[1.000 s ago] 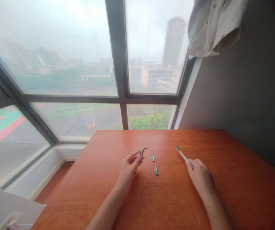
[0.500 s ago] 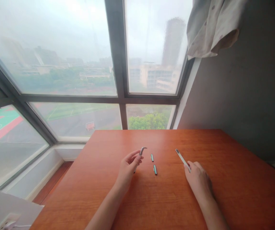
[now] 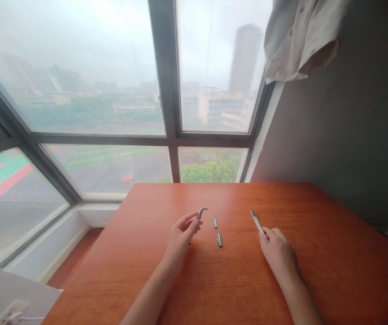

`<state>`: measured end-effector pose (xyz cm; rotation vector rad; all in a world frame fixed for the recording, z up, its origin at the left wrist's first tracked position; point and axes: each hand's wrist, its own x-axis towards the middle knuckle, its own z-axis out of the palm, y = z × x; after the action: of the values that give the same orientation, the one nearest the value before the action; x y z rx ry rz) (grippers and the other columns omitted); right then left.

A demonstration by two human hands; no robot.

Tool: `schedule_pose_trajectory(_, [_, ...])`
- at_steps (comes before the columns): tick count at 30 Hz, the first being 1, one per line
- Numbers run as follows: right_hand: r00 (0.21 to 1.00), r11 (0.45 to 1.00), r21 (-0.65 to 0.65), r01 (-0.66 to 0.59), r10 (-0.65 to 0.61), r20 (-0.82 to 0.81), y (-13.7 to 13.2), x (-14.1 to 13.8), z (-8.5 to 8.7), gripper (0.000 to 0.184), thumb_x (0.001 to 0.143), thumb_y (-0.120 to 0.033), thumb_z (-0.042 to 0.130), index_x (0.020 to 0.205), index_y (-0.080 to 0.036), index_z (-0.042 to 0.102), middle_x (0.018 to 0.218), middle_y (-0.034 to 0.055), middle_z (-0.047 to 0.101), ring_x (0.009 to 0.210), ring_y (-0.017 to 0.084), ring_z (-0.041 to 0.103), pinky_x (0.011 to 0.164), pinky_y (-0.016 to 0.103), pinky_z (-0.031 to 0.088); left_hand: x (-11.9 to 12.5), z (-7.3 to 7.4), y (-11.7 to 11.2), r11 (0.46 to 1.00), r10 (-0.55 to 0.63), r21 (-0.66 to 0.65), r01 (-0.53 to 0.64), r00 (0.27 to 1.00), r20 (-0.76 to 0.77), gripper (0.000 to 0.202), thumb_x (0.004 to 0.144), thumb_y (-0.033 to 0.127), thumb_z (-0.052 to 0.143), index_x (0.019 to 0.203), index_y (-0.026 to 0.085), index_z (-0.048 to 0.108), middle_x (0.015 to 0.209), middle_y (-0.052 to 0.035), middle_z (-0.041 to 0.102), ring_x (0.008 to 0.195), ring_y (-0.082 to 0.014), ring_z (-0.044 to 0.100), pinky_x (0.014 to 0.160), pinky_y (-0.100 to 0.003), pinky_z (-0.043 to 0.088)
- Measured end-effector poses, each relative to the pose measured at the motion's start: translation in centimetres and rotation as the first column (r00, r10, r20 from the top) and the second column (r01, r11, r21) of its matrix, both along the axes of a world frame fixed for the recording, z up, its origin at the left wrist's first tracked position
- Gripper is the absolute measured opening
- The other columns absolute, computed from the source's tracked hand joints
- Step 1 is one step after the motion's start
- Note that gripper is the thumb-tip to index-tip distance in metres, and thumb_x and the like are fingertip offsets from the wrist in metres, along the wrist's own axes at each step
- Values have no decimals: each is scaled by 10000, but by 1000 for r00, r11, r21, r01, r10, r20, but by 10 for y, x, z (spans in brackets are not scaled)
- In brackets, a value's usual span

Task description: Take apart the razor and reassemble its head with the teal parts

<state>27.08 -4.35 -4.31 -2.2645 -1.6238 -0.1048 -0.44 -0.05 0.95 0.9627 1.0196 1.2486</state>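
Observation:
My left hand (image 3: pixel 183 230) is closed around a silver razor handle (image 3: pixel 200 212), whose bent, headless neck points up and to the right. Just right of that hand, two small razor cartridges lie apart on the brown wooden table (image 3: pixel 167 289): a farther cartridge (image 3: pixel 214 222) and a nearer cartridge (image 3: pixel 219 240), both dark with a greenish strip. On the right, my right hand (image 3: pixel 278 248) grips the lower end of a slim white toothbrush (image 3: pixel 257 222). Its dark grey head points away from me and to the left. The fingers cover the rest of its handle.
Large windows with a grey frame (image 3: pixel 172 141) stand beyond the table's far edge. A light shirt (image 3: pixel 298 40) hangs at the upper right, before a grey wall (image 3: pixel 343 135). At the lower left, a plug sits in a wall socket (image 3: pixel 13 313).
The toothbrush's head has swung slightly to the right in my right hand. My left hand with the razor handle and both cartridges have stayed in place.

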Motion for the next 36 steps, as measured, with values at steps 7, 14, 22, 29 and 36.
schedule_pose_trajectory(7, [996, 997, 16, -77, 77, -39, 2, -4, -2, 178, 871, -244, 489, 906, -191, 655, 809, 31, 561, 654, 136, 521, 517, 254, 257, 1, 3, -1, 1000, 6, 4, -6, 1000, 8, 414, 655, 359, 763, 1006, 149, 701, 800, -93, 714, 689, -163, 596, 673, -269, 442])
schedule_pose_trajectory(14, [997, 997, 43, -62, 63, -42, 1, -6, 2, 196, 863, -255, 494, 966, -197, 650, 853, 49, 584, 691, 159, 551, 545, 252, 310, 1, 4, -2, 1000, 6, 9, -6, 1000, -4, 431, 640, 379, 769, 1000, 151, 705, 804, -97, 717, 689, -166, 601, 673, -273, 449])
schedule_pose_trajectory(22, [859, 893, 59, -447, 446, -251, 7, -35, 32, 262, 853, -282, 508, 1079, -216, 622, 899, 31, 605, 684, 153, 569, 680, 258, 434, 0, 0, 0, 1000, -2, 7, 2, 1000, -25, 436, 654, 373, 760, 1018, 143, 694, 804, -100, 715, 694, -165, 603, 664, -266, 450])
schedule_pose_trajectory(29, [729, 736, -153, -660, 577, -368, 17, -69, 62, 481, 727, -268, 647, 1203, -282, 580, 979, 22, 622, 863, 187, 590, 738, 251, 400, -2, -4, 2, 1000, -7, 2, 7, 1000, -22, 459, 639, 390, 770, 1021, 146, 694, 810, -99, 719, 695, -168, 609, 668, -261, 449])
schedule_pose_trajectory(36, [712, 689, -205, -695, 622, -327, 25, -73, 64, 324, 716, -234, 645, 1037, -276, 661, 874, -1, 634, 769, 164, 586, 661, 228, 363, -3, -7, 5, 999, -39, -6, 39, 999, -17, 466, 640, 400, 768, 1029, 155, 695, 810, -100, 719, 679, -162, 597, 652, -257, 450])
